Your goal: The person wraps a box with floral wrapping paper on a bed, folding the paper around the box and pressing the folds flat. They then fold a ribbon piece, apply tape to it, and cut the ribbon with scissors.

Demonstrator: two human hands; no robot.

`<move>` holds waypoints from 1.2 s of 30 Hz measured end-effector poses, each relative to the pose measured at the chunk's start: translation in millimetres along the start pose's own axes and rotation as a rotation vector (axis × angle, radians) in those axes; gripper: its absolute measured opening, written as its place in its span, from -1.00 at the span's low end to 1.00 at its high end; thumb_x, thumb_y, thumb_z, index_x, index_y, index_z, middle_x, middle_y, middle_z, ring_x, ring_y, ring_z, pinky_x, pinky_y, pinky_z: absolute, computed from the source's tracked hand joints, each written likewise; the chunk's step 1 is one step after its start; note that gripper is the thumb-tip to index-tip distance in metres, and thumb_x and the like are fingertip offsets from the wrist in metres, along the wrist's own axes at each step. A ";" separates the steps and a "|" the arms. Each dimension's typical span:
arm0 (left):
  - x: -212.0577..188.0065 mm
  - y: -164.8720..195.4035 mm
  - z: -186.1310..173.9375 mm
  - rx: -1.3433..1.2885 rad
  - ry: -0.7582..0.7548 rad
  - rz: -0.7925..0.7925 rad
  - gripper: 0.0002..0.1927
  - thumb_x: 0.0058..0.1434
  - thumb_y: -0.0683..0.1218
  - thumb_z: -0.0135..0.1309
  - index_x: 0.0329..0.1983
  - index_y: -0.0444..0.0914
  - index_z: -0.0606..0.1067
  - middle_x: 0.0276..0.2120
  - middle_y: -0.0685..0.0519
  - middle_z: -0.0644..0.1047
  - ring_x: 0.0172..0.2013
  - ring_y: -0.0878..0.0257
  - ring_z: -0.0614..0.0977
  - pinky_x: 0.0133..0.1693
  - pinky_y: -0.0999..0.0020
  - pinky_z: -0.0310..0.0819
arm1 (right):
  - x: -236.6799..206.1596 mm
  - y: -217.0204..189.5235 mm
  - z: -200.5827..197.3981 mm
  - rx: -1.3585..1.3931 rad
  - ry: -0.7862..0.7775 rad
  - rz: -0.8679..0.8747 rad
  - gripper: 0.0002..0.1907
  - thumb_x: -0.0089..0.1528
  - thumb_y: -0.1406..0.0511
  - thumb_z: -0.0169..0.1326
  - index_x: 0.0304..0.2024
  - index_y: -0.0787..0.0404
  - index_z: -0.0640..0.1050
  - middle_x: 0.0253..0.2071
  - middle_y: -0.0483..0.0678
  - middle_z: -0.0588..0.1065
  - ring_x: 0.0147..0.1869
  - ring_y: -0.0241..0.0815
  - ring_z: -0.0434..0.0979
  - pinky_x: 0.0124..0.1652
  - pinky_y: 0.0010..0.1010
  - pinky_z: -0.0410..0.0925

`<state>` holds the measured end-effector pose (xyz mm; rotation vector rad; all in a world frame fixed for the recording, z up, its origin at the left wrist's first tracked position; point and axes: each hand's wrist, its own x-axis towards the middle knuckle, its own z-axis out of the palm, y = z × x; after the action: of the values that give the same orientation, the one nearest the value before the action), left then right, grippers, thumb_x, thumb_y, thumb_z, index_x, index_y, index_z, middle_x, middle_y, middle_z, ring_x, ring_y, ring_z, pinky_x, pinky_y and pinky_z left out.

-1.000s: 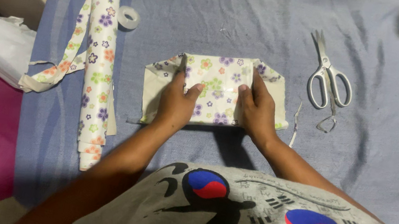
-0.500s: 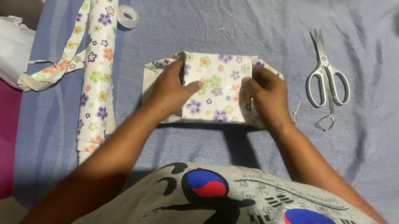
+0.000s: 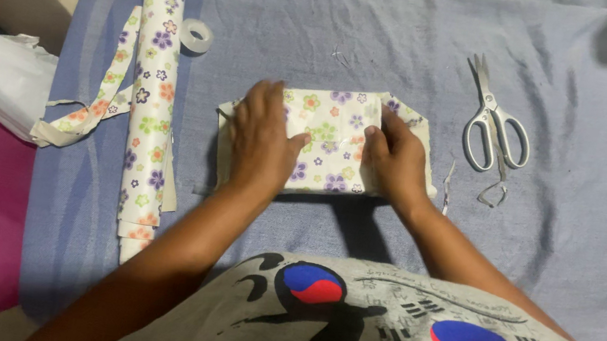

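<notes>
A person leans over a bench covered with a soft blue-grey cloth (image 3: 551, 261) that has a towel-like nap. In the middle lies a flat, rectangular parcel (image 3: 332, 146) wrapped in glossy white paper printed with small purple, orange and green flowers. Its right end shows loose, angled paper flaps.

The left hand (image 3: 263, 139) lies flat, palm down, over the parcel's left part, its grip wide and pressing rather than holding. The right hand (image 3: 396, 157) rests on the parcel's right part with fingers bent down onto the paper near the flap; it grasps nothing either.

Compared with half a second ago, the left hand has slid further onto the top of the parcel, and the right hand sits a little nearer the near edge. The parcel itself has not moved.

To the left, a long roll of the same flowered paper (image 3: 153, 88) runs from far to near, with a cut paper strip (image 3: 88, 110) curling beside it. A small ring of clear tape (image 3: 196, 36) lies just right of the roll's far end. Well to the right, white-handled scissors (image 3: 497, 121) lie closed, with thin paper scraps (image 3: 490, 195) near them.
</notes>
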<state>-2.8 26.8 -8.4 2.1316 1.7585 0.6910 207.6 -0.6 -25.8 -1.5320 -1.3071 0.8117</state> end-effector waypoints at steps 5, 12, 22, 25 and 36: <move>-6.8 -15.7 8.2 0.376 0.033 0.553 -0.36 0.53 0.11 0.02 0.55 -0.24 0.19 0.60 -0.12 -0.01 0.57 -0.18 -0.01 0.51 -0.04 -0.07 | -2.5 0.7 2.0 -0.086 0.015 0.013 -0.48 0.36 0.26 0.03 0.36 0.30 0.38 0.06 0.15 0.60 0.05 -0.19 0.64 0.06 -0.41 0.43; -6.7 -28.4 -12.4 0.182 -0.277 0.579 0.07 0.26 0.44 -0.05 0.56 -0.31 -0.08 0.55 -0.17 -0.20 0.49 -0.21 -0.31 0.43 -0.13 -0.30 | -3.2 1.9 4.1 0.007 0.001 0.031 -0.48 0.36 0.27 0.01 0.36 0.30 0.36 0.05 0.13 0.60 0.02 -0.18 0.64 0.03 -0.40 0.46; -9.3 -15.3 -21.2 0.188 -0.323 0.524 0.26 0.06 0.52 0.11 0.55 -0.30 -0.11 0.54 -0.17 -0.20 0.49 -0.24 -0.31 0.42 -0.15 -0.31 | -6.4 14.3 -2.3 0.103 -0.031 -0.059 -0.46 0.37 0.30 -0.01 0.38 0.34 0.33 0.18 0.14 0.54 0.21 -0.13 0.58 0.14 -0.44 0.40; -9.8 -17.3 -20.2 0.181 -0.320 0.526 0.26 0.05 0.49 0.15 0.55 -0.29 -0.10 0.54 -0.17 -0.19 0.49 -0.26 -0.31 0.42 -0.16 -0.30 | -9.9 19.6 2.2 0.198 -0.051 0.079 -0.46 0.40 0.23 -0.06 0.38 0.35 0.31 0.12 0.11 0.54 0.14 -0.18 0.56 0.11 -0.44 0.40; -7.5 -8.4 -28.8 0.283 -0.333 0.509 0.25 0.04 0.52 0.10 0.54 -0.27 -0.10 0.53 -0.16 -0.18 0.49 -0.20 -0.30 0.40 -0.18 -0.38 | 9.8 18.1 -33.3 0.026 -0.263 0.309 -0.42 0.38 0.07 -0.04 0.30 0.32 0.46 0.06 0.11 0.57 0.07 -0.15 0.56 0.07 -0.35 0.42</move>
<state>-26.2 19.1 10.2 2.7334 1.2035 0.1722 246.4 1.4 -30.3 -1.6717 -1.2526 1.2561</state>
